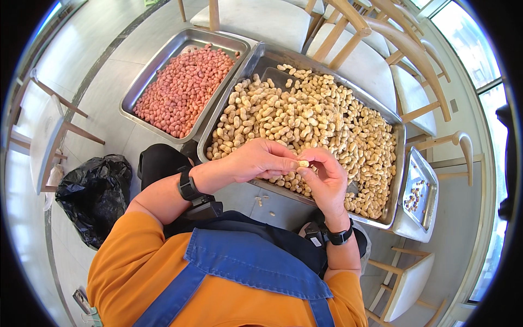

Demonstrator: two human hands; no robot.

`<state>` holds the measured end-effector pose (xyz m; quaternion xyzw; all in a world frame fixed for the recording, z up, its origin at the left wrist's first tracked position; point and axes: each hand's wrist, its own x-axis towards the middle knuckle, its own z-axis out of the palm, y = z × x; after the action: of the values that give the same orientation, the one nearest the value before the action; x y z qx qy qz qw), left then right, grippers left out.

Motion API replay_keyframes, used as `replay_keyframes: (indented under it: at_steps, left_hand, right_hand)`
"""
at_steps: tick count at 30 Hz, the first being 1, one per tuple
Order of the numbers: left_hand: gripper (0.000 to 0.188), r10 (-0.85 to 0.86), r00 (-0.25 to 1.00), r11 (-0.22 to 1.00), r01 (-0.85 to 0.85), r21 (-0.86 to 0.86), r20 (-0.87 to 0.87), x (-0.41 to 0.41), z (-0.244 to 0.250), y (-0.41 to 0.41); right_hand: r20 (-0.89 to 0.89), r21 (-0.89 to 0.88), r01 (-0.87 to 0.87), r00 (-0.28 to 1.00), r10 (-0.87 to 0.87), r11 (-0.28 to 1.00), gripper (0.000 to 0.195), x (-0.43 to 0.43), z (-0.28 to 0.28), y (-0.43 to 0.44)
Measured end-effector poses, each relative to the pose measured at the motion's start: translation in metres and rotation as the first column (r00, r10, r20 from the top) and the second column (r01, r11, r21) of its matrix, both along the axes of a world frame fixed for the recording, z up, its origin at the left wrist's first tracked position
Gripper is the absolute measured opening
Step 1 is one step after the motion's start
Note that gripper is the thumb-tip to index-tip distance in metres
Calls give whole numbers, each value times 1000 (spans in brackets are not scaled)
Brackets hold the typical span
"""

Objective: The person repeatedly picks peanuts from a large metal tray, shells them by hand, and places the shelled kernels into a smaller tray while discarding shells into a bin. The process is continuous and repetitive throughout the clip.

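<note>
A single unshelled peanut (303,163) is pinched at the fingertips where both hands meet. My left hand (261,161) grips its left end between thumb and fingers. Thumb and forefinger of my right hand (327,175) close on it from the right. Below and beyond the hands lies a large metal tray (399,163), heaped with peanuts in their shells (302,118). To its left, a smaller metal tray (132,98) holds a pile of pink-skinned shelled peanuts (188,88). The fingers hide part of the held peanut.
A black plastic bag (96,196) sits on the floor at my left. On a chair at the right rests a small metal tray (429,204) with a few dark kernels (416,195). Wooden chairs with white seats (253,16) crowd the far side. Bits of shell (261,200) lie on the floor.
</note>
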<state>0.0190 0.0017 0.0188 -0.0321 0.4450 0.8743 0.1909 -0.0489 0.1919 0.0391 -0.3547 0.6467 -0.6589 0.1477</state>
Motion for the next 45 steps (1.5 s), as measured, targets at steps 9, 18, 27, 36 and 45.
replay_keyframes:
  at_steps: [9, 18, 27, 36, 45]
  left_hand:
    - [35, -49, 999, 965, 52, -257, 21, 2, 6, 10]
    - [34, -85, 993, 995, 88, -38, 76, 0, 3, 8]
    - [31, -177, 980, 969, 156, 192, 93, -1, -8, 5]
    - [27, -138, 980, 978, 112, 177, 141, -2, -8, 8]
    - [23, -138, 982, 962, 103, 253, 126, -1, -16, 7]
  right_hand:
    - [-431, 145, 113, 902, -40, 983, 17, 3, -1, 5]
    - [-200, 126, 89, 978, -62, 988, 18, 3, -7, 6]
    - [92, 55, 53, 994, -58, 997, 10, 4, -12, 5]
    - [297, -69, 55, 954, -32, 996, 8, 5, -21, 1]
    - [386, -142, 53, 923, 6, 988, 7, 7, -25, 1]
